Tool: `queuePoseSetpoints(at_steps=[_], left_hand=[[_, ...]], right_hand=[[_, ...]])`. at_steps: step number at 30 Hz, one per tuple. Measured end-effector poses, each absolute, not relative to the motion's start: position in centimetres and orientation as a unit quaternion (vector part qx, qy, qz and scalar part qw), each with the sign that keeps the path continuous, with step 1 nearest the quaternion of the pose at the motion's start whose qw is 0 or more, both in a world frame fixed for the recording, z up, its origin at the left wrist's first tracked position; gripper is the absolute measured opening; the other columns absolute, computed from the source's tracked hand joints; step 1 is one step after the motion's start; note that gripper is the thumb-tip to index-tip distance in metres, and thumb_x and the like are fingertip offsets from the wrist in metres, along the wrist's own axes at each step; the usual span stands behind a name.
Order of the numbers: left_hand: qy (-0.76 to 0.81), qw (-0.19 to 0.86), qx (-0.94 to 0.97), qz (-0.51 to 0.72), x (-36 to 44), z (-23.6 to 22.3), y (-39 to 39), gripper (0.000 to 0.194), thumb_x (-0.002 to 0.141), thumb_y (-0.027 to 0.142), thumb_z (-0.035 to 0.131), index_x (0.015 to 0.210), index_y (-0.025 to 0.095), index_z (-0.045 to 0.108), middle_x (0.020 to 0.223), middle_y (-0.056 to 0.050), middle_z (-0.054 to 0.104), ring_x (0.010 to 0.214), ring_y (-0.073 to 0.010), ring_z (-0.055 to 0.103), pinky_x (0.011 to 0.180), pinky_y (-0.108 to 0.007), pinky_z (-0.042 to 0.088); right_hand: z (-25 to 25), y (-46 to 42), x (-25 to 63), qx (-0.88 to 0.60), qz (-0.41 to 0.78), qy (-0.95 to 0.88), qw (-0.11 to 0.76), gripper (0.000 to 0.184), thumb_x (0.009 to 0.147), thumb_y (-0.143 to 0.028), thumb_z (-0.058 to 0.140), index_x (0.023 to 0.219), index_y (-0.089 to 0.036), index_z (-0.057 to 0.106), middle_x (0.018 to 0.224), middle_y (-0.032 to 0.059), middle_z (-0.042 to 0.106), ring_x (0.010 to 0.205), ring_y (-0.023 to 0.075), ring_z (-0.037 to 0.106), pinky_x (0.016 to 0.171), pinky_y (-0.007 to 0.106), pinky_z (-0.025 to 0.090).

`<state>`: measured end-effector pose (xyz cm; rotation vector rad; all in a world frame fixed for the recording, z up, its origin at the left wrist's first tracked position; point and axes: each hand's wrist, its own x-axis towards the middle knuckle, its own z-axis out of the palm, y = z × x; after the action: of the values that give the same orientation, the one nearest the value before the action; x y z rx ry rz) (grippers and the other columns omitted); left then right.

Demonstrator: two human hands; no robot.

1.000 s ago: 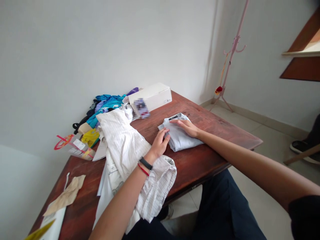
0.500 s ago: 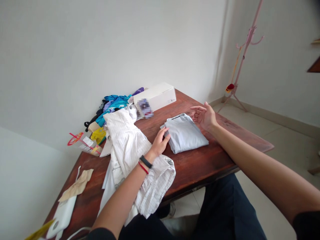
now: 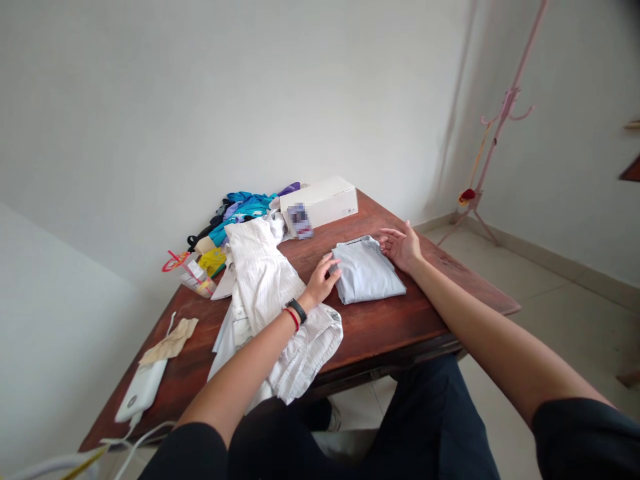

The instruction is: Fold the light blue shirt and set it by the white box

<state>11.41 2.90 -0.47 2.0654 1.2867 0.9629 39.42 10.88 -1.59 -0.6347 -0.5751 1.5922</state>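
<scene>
A folded shirt (image 3: 370, 275) lies near the middle of the bench (image 3: 360, 337), between the left hand (image 3: 319, 279) and right hand (image 3: 403, 250). Left of it, a loose shirt (image 3: 264, 270) hangs over the near edge. A carton (image 3: 327, 201) stands by the far right corner, a clothes heap (image 3: 250, 204) left of it, a cup (image 3: 197, 276) at the far left corner.

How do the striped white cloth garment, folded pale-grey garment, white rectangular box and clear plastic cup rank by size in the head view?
1. Striped white garment
2. Folded garment and white box: too alike to rank
3. Clear plastic cup
</scene>
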Motion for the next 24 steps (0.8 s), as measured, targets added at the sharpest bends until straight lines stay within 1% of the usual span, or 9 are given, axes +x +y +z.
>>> queuePoseSetpoints(at_steps=[2,4,7,10,15,19,24], left_hand=[[0.479,0.253,0.763,0.353,11.48,-0.6,2.97,0.038,0.099,0.039,0.06,0.131,0.019,0.067,0.159,-0.015,0.044,0.15,-0.0293,0.038,0.124,-0.045,0.029],[0.486,0.248,0.762,0.349,11.52,-0.79,3.11,0.037,0.098,0.038,0.061,0.128,0.018,0.069,0.155,-0.015,0.049,0.148,-0.0296,0.041,0.123,-0.045,0.032],[0.494,0.244,0.76,0.344,11.52,-1.07,3.29,0.031,0.097,0.037,0.061,0.118,0.018,0.074,0.146,-0.015,0.059,0.143,-0.0304,0.048,0.119,-0.046,0.037],[0.498,0.237,0.76,0.343,11.55,-1.23,3.34,0.028,0.096,0.036,0.062,0.11,0.018,0.076,0.143,-0.015,0.061,0.14,-0.0304,0.051,0.118,-0.046,0.039],[0.503,0.218,0.764,0.34,11.79,-1.22,3.25,0.025,0.094,0.033,0.064,0.11,0.018,0.075,0.139,-0.014,0.065,0.138,-0.0295,0.054,0.118,-0.045,0.039],[0.502,0.211,0.767,0.338,12.0,-1.08,3.07,0.022,0.093,0.032,0.064,0.107,0.019,0.075,0.132,-0.012,0.069,0.137,-0.028,0.055,0.119,-0.043,0.038],[0.512,0.205,0.763,0.336,12.22,-0.71,2.73,0.023,0.093,0.034,0.063,0.107,0.02,0.074,0.133,-0.011,0.069,0.135,-0.0289,0.057,0.118,-0.045,0.039]], right_hand=[[-1.64,10.94,39.65,-0.271,0.694,-0.244,0.621,0.068,0.1,-0.07,0.024,0.092,-0.018,0.068,0.062,0.0071,0.066,0.051,0.018,0.059,0.045,0.028,0.046],[-1.7,11.09,39.97,-0.266,0.689,-0.239,0.631,0.068,0.1,-0.069,0.024,0.093,-0.018,0.068,0.062,0.0067,0.065,0.05,0.018,0.059,0.044,0.028,0.046],[-1.78,11.37,40.33,-0.267,0.678,-0.229,0.645,0.066,0.1,-0.07,0.026,0.092,-0.019,0.067,0.061,0.0064,0.065,0.051,0.0183,0.059,0.044,0.028,0.046],[-1.77,11.48,40.39,-0.269,0.674,-0.226,0.649,0.067,0.1,-0.07,0.025,0.092,-0.018,0.067,0.061,0.007,0.065,0.051,0.0186,0.059,0.043,0.028,0.045],[-1.7,11.48,40.32,-0.266,0.683,-0.23,0.64,0.068,0.101,-0.068,0.023,0.092,-0.017,0.068,0.06,0.0067,0.065,0.049,0.0178,0.059,0.043,0.028,0.046],[-1.7,11.54,40.19,-0.277,0.686,-0.238,0.63,0.067,0.099,-0.072,0.027,0.092,-0.02,0.067,0.061,0.0055,0.065,0.049,0.0173,0.058,0.043,0.028,0.046],[-1.51,11.32,39.67,-0.284,0.691,-0.256,0.613,0.067,0.098,-0.073,0.027,0.092,-0.02,0.067,0.062,0.0055,0.066,0.049,0.0173,0.058,0.043,0.028,0.045]])
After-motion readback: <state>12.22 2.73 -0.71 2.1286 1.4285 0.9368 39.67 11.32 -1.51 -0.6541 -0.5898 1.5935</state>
